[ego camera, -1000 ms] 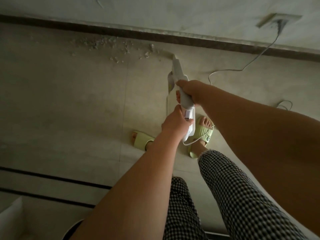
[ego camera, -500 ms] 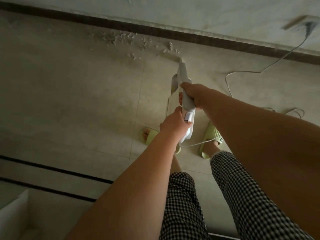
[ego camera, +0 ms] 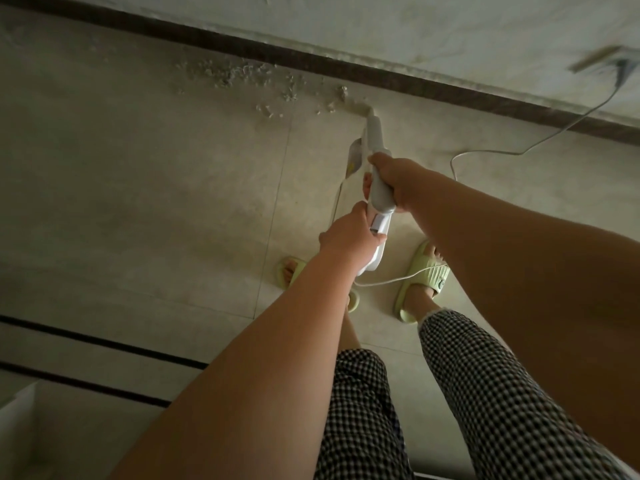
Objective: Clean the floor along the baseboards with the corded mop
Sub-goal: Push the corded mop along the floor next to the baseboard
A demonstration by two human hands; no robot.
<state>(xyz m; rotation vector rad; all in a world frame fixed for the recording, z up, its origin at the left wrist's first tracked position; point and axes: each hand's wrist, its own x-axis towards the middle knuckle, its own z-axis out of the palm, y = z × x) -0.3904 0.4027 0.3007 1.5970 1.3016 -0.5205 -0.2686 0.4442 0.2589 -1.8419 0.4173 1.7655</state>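
I hold a white corded mop (ego camera: 375, 143) upright in front of me, seen from above. My right hand (ego camera: 398, 178) grips the grey upper handle. My left hand (ego camera: 349, 235) grips the white lower part just beneath it. The mop's foot (ego camera: 362, 108) touches the tiled floor close to the dark baseboard (ego camera: 415, 83). A patch of pale crumbly debris (ego camera: 242, 77) lies on the floor to the left of the foot, along the baseboard. The white cord (ego camera: 519, 152) runs from the mop's body across the floor up to a wall socket (ego camera: 609, 62).
My feet in light green slippers (ego camera: 426, 278) stand just behind the mop, and the cord crosses the right one. Checked trousers fill the lower right. Two dark floor strips (ego camera: 104, 344) run across the lower left, with a white box edge (ego camera: 17, 420) in the corner.
The view has shifted left along the wall, so the mop, debris and socket sit further right in frame. The mop's foot now reaches the right edge of the debris. Both hands keep their grip.
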